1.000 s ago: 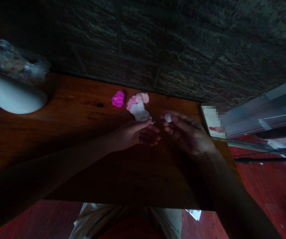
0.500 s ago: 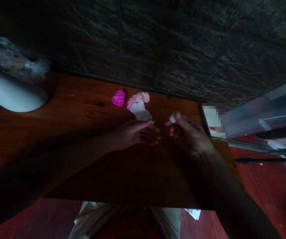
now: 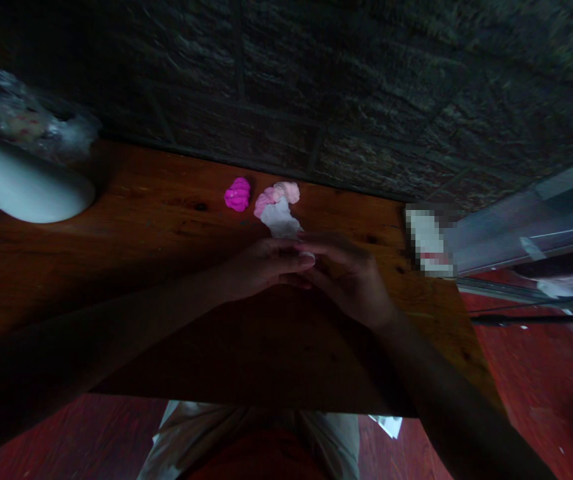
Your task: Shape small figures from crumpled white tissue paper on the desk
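I sit at a wooden table (image 3: 166, 230), its far edge running along a dark stone wall (image 3: 266, 73) beyond my hands, and the light is dim. Red floor (image 3: 531, 373) shows past the table's end to the right of my hands and on both sides of my pale trousers (image 3: 334, 437); a sheet of paper (image 3: 388, 425) lies on it, nearer me than my right hand. My left hand (image 3: 261, 268) and right hand (image 3: 351, 275) meet over the table, fingertips pinched together on a small white bit (image 3: 307, 258). My fingers cover most of the bit, so I can't tell its full shape or which hand bears more of it, and the lower fingers sink into shadow. Just beyond my fingertips lies a crumpled white piece (image 3: 279, 217), its near end hidden by my hands; it touches a pink lump (image 3: 266, 200) and a paler lump (image 3: 289, 192) at its far end. A magenta lump (image 3: 238, 195) sits apart, beyond my left hand. Well to the left are a smooth white object (image 3: 39, 190), cut off by the view's edge, and clear plastic (image 3: 74, 133) behind it. Beyond my right hand, a pale box (image 3: 424, 233) is blurred into squares beside a see-through panel (image 3: 501, 217).
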A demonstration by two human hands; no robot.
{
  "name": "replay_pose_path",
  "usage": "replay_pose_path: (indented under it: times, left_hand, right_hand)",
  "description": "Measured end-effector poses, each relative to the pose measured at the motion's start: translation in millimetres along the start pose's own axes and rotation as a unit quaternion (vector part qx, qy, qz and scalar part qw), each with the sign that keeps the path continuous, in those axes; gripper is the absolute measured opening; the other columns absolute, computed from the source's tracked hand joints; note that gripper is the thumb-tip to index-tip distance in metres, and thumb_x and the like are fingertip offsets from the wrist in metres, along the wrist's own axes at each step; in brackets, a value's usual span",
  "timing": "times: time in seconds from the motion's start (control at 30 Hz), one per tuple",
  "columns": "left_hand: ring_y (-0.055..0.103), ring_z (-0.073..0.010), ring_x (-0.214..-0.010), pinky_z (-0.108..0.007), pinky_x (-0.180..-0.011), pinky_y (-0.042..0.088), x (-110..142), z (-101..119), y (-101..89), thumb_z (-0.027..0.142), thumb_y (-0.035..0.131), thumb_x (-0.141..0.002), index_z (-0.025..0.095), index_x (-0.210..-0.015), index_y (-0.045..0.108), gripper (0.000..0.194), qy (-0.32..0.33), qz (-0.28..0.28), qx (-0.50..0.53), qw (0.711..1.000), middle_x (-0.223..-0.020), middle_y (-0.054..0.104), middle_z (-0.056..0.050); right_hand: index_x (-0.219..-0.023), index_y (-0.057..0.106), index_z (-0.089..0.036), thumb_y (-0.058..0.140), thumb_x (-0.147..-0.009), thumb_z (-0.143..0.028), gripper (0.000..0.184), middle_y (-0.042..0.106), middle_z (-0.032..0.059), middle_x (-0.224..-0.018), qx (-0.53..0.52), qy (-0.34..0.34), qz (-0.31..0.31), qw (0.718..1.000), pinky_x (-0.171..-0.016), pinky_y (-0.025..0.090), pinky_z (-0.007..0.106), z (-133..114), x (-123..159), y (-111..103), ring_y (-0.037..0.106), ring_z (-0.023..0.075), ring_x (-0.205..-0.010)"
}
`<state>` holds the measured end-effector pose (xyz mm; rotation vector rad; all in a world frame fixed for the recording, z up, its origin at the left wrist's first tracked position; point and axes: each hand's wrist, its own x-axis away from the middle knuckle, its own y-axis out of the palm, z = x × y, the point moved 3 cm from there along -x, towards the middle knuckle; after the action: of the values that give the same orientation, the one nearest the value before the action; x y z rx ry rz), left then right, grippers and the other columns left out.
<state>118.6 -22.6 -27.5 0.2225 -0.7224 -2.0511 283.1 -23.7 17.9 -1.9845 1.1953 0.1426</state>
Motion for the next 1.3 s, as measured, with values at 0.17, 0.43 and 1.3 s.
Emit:
replay_pose_path:
  times: [0.17,0.43,1.3]
  left_hand:
    - [0.073,-0.0189,-0.085,-0.031,-0.073,0.061,2,-4,2.7,0.047,0.086,-0.081,0.014,-0.102,0.076,0.041,-0.010,-0.008,-0.041,0.999,-0.092,0.075,-0.006]
    - [0.071,-0.0184,-0.084,-0.032,-0.082,0.056,6,7,5.1,0.044,0.089,-0.075,0.014,-0.090,0.077,0.036,-0.019,0.009,-0.180,0.983,-0.086,0.075,-0.003]
    - [0.071,-0.0146,-0.078,-0.031,-0.078,0.062,1,7,-1.3,0.030,0.082,-0.086,0.014,-0.091,0.075,0.018,0.005,0.071,0.015,0.997,-0.083,0.072,-0.002]
  right_hand:
    - [-0.110,0.073,-0.024,0.076,-0.093,-0.021,0.018,0.079,0.0090,-0.119,0.052,-0.014,-0.002,0.999,-0.101,0.059,0.040,-4,0,1,0.073,0.0237,-0.116]
    - [-0.103,0.067,-0.022,0.077,-0.090,-0.018,0.017,0.078,0.0090,-0.116,0.038,-0.018,0.011,0.999,-0.093,0.061,0.037,-9,2,7,0.075,0.0222,-0.108]
    - [-0.136,0.067,-0.027,0.088,-0.083,-0.029,0.057,0.076,0.0070,-0.128,-0.020,0.006,-0.018,1.000,-0.101,0.061,0.039,1,-1,-11,0.074,0.0228,-0.114]
